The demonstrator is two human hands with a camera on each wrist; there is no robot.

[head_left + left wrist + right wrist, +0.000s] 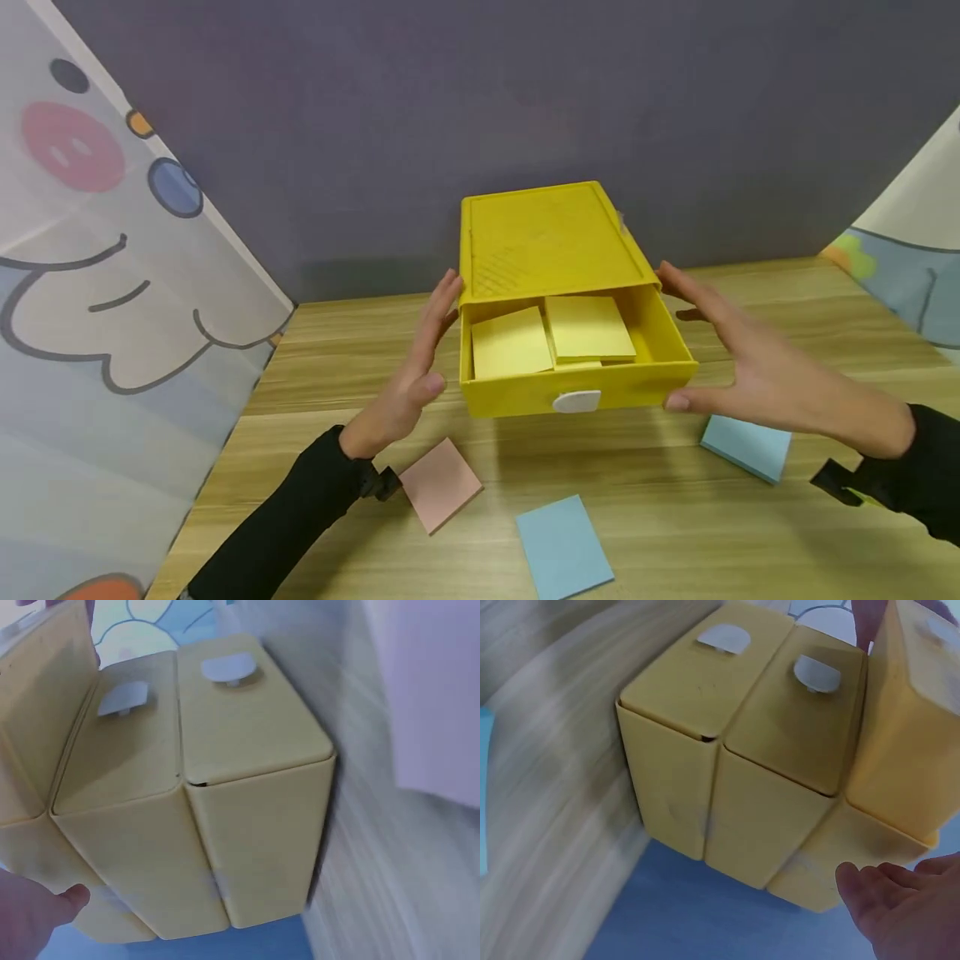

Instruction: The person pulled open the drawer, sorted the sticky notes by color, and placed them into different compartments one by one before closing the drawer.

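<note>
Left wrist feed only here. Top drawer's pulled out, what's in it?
Observer: Yellow note pads, per the head view, lying loose inside the top drawer.
Operator: Any blue ones on the table?
Observer: Two. One blue pad lies in front of the drawer, another blue pad off to the right, on the table.
Operator: Right hand's state?
Observer: The right hand is open at the drawer's right side; I can't tell if it's touching.
</note>
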